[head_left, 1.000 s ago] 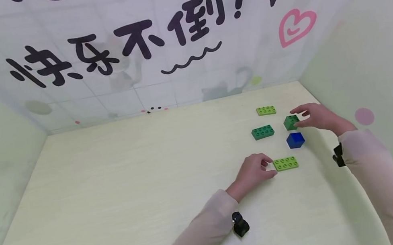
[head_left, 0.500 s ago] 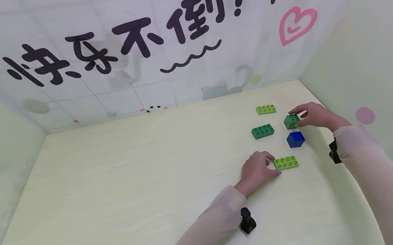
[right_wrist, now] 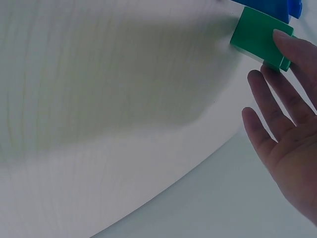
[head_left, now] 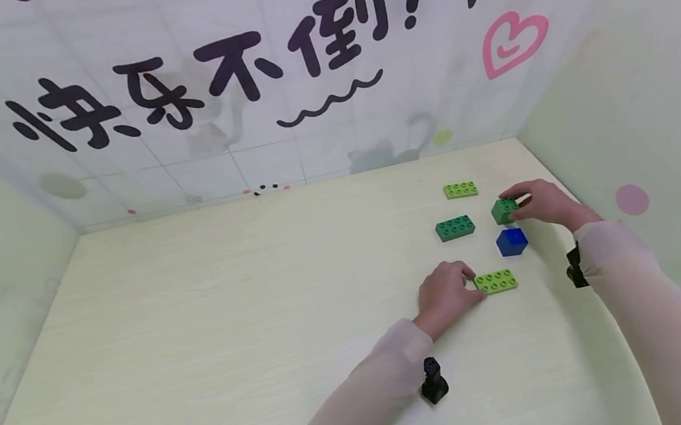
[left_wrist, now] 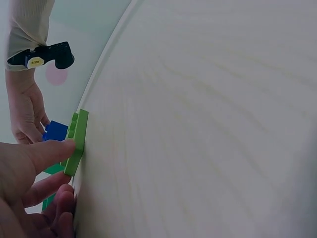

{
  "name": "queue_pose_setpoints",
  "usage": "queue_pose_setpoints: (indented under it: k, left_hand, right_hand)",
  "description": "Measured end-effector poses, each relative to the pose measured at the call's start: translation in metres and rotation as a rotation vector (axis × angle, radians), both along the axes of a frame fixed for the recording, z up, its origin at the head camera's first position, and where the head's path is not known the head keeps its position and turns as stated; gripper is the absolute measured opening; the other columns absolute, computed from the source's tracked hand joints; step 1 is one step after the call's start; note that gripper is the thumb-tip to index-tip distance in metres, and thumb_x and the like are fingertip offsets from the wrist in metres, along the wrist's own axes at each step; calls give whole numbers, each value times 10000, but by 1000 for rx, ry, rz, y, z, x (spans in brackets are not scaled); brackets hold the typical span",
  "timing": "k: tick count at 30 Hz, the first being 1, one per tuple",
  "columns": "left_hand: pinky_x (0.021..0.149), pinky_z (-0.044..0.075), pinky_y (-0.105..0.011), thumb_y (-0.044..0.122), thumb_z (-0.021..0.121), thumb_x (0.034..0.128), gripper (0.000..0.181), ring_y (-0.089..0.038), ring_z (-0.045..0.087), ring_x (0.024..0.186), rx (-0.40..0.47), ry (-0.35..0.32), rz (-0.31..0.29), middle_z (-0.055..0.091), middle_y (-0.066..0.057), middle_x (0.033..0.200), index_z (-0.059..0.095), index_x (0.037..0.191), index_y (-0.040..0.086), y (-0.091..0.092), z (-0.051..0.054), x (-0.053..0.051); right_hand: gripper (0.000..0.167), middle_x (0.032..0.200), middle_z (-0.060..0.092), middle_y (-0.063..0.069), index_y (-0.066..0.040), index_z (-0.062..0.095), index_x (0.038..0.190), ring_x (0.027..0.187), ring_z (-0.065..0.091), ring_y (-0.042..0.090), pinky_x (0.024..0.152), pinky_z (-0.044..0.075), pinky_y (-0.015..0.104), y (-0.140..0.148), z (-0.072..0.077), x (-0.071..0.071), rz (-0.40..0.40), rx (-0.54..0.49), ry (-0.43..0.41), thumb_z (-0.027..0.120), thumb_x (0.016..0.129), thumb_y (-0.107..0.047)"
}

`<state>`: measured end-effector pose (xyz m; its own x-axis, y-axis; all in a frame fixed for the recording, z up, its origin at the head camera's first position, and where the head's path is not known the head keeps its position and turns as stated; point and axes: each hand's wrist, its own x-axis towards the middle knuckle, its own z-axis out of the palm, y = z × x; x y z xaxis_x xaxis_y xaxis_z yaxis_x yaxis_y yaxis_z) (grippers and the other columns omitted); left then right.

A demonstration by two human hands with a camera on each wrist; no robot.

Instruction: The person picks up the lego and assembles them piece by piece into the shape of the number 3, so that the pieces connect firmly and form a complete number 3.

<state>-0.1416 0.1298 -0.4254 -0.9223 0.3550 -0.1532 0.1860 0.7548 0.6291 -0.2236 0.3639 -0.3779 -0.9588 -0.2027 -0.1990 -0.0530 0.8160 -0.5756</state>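
My left hand [head_left: 447, 293] pinches the left end of a flat light-green brick [head_left: 496, 282]; in the left wrist view its thumb lies on the studded face of that light-green brick [left_wrist: 81, 130]. Farther back on the right, my right hand [head_left: 546, 203] holds a small green cube-shaped brick [head_left: 503, 211] between thumb and index finger. The right wrist view has the thumb on the green brick [right_wrist: 255, 33], while the other fingers are spread apart. A blue brick [head_left: 511, 242] stands just in front of the green one, near both hands.
Left of the green brick lies a longer dark-green brick [head_left: 455, 228]. Behind it is a second flat light-green brick [head_left: 460, 190]. All rest on a pale wooden table [head_left: 202, 326], bounded by a printed back wall [head_left: 321, 151] and a right side wall [head_left: 672, 132].
My left hand has moved right onto the flat light-green brick, its thumb and finger closing on the end. The right hand has shifted slightly left and closed on the green brick.
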Motion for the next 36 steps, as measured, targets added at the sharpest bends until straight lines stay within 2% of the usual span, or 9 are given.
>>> queue_pose_setpoints:
  k: [10, 14, 18, 21, 27, 36]
  left_hand:
    - [554, 369, -197, 360, 778, 709, 264, -23, 483, 653, 32, 4, 6, 537, 130, 738, 677, 899, 207, -2, -2, -1]
    - [548, 364, -201, 355, 771, 718, 249, -25, 480, 648, 40, 12, -5, 535, 129, 729, 669, 886, 202, -4, -1, 0]
    - [552, 367, -201, 356, 771, 719, 239, -22, 492, 658, 34, 6, -5, 556, 135, 753, 661, 870, 207, -4, -1, 0]
    - [562, 372, -200, 366, 778, 708, 244, -19, 510, 679, 21, -5, 1, 581, 149, 782, 661, 863, 220, -3, -2, -2]
    - [549, 365, -203, 384, 783, 694, 260, -21, 507, 671, 4, -6, -3, 581, 156, 785, 662, 868, 234, -1, -5, -4]
    - [539, 363, -202, 377, 781, 700, 254, -24, 511, 681, -1, -3, -8, 590, 158, 806, 658, 872, 236, -1, -6, -4]
  right_hand:
    - [440, 1170, 505, 314, 96, 491, 1222, 1029, 516, 433, 848, 430, 506, 0, -3, 4, -30, -15, 35, 639, 848, -80]
    - [434, 1161, 515, 304, 89, 501, 1216, 1019, 523, 425, 842, 436, 502, -2, 2, 9, -26, 0, 54, 642, 847, -88]
    - [419, 1125, 545, 289, 85, 524, 1191, 990, 544, 420, 823, 444, 500, -2, 13, 15, 1, 18, 129, 661, 832, -82]
    - [417, 1098, 566, 272, 77, 536, 1180, 977, 553, 409, 818, 440, 502, -4, 24, 22, 19, 26, 183, 677, 821, -83]
    - [433, 1070, 589, 237, 58, 543, 1182, 987, 546, 381, 840, 409, 521, -11, 39, 38, 42, 34, 215, 693, 815, -117]
    - [394, 1018, 634, 147, 15, 596, 1134, 938, 582, 304, 801, 418, 457, -25, 42, 65, 113, 61, 282, 724, 777, -93]
